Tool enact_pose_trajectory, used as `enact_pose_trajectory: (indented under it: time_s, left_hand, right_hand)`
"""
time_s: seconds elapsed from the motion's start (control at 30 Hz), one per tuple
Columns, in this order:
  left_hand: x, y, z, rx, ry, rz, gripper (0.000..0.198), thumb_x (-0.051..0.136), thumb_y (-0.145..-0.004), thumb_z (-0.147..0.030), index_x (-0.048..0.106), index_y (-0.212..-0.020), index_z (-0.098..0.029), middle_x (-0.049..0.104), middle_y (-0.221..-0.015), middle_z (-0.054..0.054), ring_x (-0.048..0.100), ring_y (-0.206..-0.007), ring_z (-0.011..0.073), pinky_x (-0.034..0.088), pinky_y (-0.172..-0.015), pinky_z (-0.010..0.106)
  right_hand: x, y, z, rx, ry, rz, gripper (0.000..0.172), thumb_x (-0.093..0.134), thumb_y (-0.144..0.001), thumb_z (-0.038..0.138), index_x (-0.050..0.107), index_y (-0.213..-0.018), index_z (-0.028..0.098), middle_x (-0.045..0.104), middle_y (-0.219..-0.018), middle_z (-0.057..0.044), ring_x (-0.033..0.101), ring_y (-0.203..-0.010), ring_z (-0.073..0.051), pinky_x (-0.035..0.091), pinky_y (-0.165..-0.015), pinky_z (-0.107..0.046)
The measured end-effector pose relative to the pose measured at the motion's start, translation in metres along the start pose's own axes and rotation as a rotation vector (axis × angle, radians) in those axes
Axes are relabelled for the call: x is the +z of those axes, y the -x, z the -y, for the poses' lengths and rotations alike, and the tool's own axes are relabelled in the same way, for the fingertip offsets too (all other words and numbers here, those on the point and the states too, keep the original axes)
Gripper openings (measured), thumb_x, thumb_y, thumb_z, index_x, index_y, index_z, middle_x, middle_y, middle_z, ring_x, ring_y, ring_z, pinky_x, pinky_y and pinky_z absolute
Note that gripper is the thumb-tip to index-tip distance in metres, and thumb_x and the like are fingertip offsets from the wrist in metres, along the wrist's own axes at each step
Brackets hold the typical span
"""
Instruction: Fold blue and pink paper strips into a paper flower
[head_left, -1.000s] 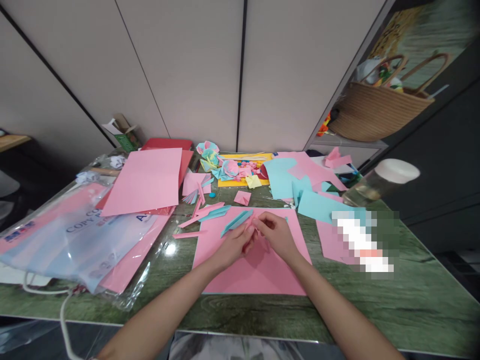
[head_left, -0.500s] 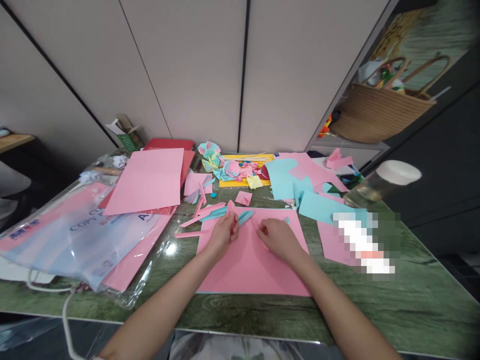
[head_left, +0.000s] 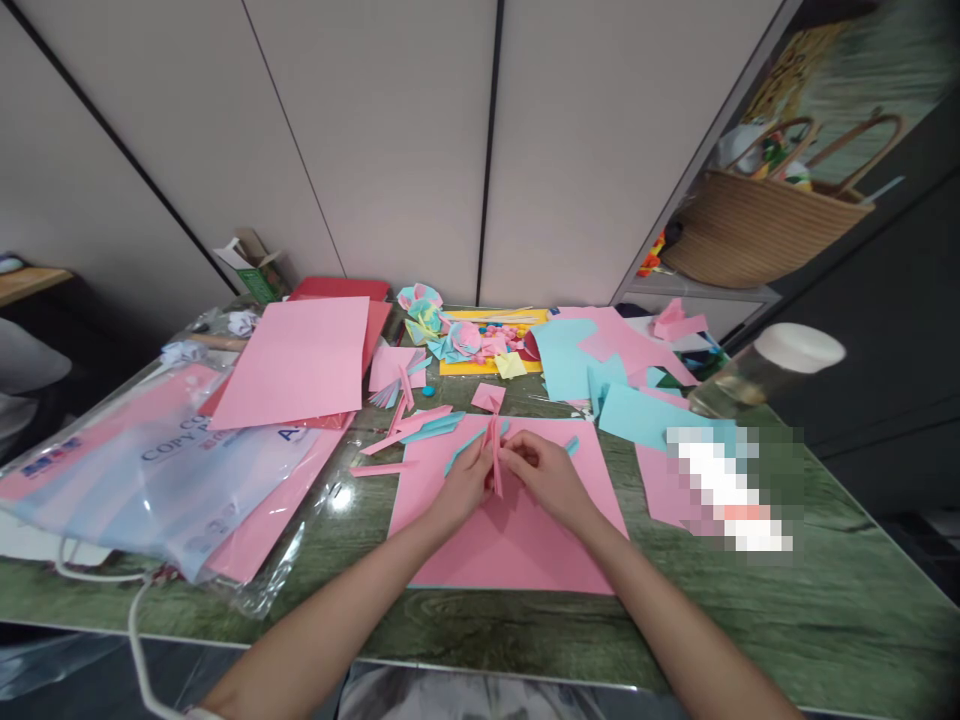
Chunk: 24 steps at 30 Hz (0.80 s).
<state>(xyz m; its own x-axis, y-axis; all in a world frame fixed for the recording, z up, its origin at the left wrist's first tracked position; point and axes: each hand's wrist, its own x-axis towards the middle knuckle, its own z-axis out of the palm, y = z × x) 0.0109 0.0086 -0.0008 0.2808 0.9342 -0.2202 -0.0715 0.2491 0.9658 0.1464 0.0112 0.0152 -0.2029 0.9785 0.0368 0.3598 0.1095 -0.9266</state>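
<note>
Between my hands, pink folded paper strips (head_left: 497, 470) stand up over a large pink sheet (head_left: 517, 545). My left hand (head_left: 466, 478) pinches them from the left side. The fingers of my right hand (head_left: 541, 468) are closed and meet the strips from the right; they seem to grip them too. Blue paper strips (head_left: 463, 452) lie on the sheet just behind my left hand, and a short blue piece (head_left: 571, 446) lies beyond my right. More pink strips (head_left: 382, 470) and blue strips (head_left: 431, 427) are spread at the sheet's left edge.
Pink sheets (head_left: 292, 360) and a plastic copy-paper bag (head_left: 165, 470) cover the left side. Behind are paper flowers (head_left: 424, 310) and a yellow tray (head_left: 487, 368) with small pieces. Blue paper (head_left: 645, 415) and a white-lidded bottle (head_left: 757, 370) stand on the right.
My hands have come together over the pink sheet; earlier they were apart, each at pink paper. The pink strips now stand upright between them. The large sheet has shifted slightly.
</note>
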Motion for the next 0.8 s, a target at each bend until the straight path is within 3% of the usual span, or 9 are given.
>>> enact_pose_trajectory:
  time_s: [0.1,0.27,0.47,0.63,0.8]
  left_hand:
    - [0.0,-0.001,0.001,0.04,-0.077,-0.016,0.028,0.035,-0.082,-0.044,0.044,-0.079,-0.017,0.038,-0.056,-0.005,0.032,-0.049,0.0066,0.025,-0.046,0.018]
    - [-0.001,-0.002,0.003,0.147,-0.198,-0.067,0.03,0.032,-0.083,-0.042,0.047,-0.08,-0.017,0.046,-0.064,-0.002,0.039,-0.057,0.0096,0.033,-0.056,0.022]
    - [-0.002,-0.004,0.005,0.204,-0.246,-0.135,0.033,0.034,-0.082,-0.044,0.049,-0.075,-0.016,0.049,-0.072,0.0,0.044,-0.069,0.0127,0.035,-0.066,0.024]
    - [-0.003,-0.006,0.007,0.062,-0.153,-0.091,0.038,0.035,-0.079,-0.051,0.048,-0.075,-0.015,0.04,-0.06,-0.003,0.038,-0.055,0.0091,0.031,-0.05,0.021]
    - [-0.003,-0.003,-0.001,-0.088,0.022,0.036,0.043,0.04,-0.074,-0.057,0.049,-0.08,-0.015,0.035,-0.056,-0.005,0.032,-0.047,0.0064,0.023,-0.042,0.018]
  right_hand:
    - [0.002,0.001,-0.001,-0.001,-0.039,-0.012,0.013,0.047,-0.077,0.03,0.054,-0.076,0.019,0.053,-0.062,0.003,0.049,-0.054,-0.01,0.038,-0.053,-0.022]
    - [0.003,0.003,0.003,-0.03,-0.124,0.029,0.018,0.043,-0.08,0.031,0.057,-0.079,0.019,0.061,-0.072,-0.001,0.057,-0.065,-0.013,0.044,-0.063,-0.025]
    - [0.008,0.003,0.0,0.022,-0.126,-0.014,0.019,0.055,-0.072,0.034,0.059,-0.083,0.019,0.064,-0.08,-0.003,0.06,-0.073,-0.015,0.047,-0.069,-0.028]
    - [0.006,-0.002,-0.007,0.055,-0.176,0.002,0.018,0.055,-0.071,0.032,0.06,-0.082,0.018,0.064,-0.076,-0.002,0.059,-0.07,-0.014,0.046,-0.067,-0.027]
    - [-0.004,-0.007,-0.002,0.097,-0.29,-0.025,0.021,0.059,-0.067,0.034,0.06,-0.078,0.016,0.061,-0.07,-0.001,0.056,-0.063,-0.012,0.043,-0.058,-0.024]
